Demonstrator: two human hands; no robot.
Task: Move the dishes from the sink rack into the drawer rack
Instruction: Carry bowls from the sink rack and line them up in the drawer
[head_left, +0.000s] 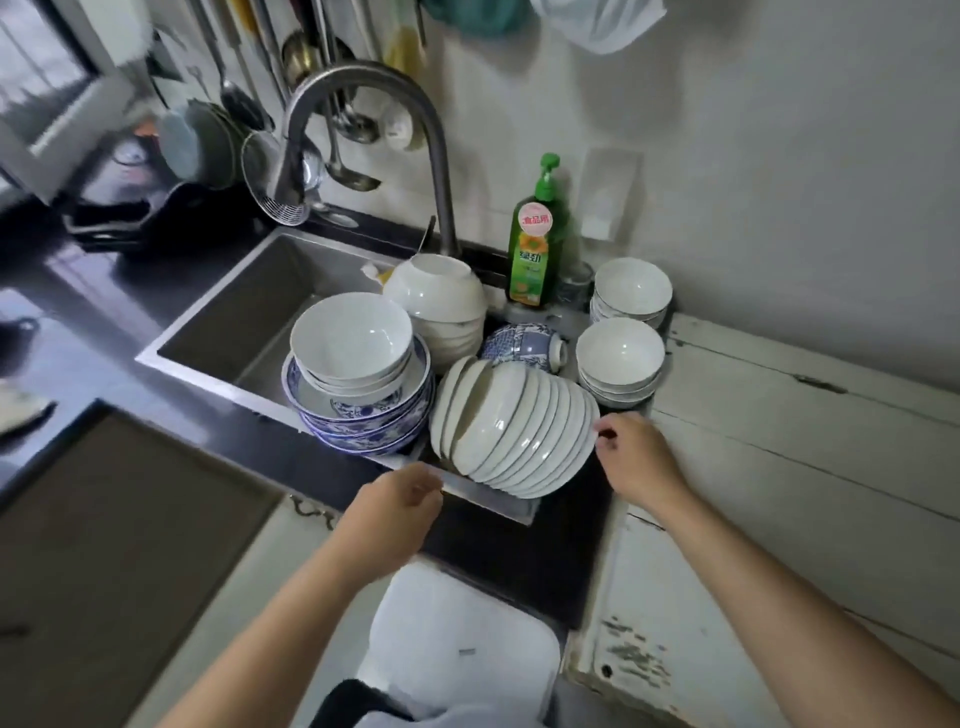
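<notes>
A long stack of white bowls (514, 431) lies on its side at the front of the sink rack (488, 499). My right hand (636, 462) touches the stack's right end with thumb and fingers around the last bowl's rim. My left hand (397, 512) hovers with loosely curled fingers just below the stack's left end, holding nothing. To the left, white bowls (353, 343) sit in blue-patterned dishes (363, 421). Behind are upturned white bowls (441, 301) and a blue-patterned bowl (522, 345) on its side. No drawer rack is in view.
Two stacks of white bowls (621, 358) stand on the counter right of the sink, by a green soap bottle (535, 244). The faucet (363, 130) arches over the steel sink (249, 312). Ladles and pans hang at the back left. A worn white counter (779, 467) runs right.
</notes>
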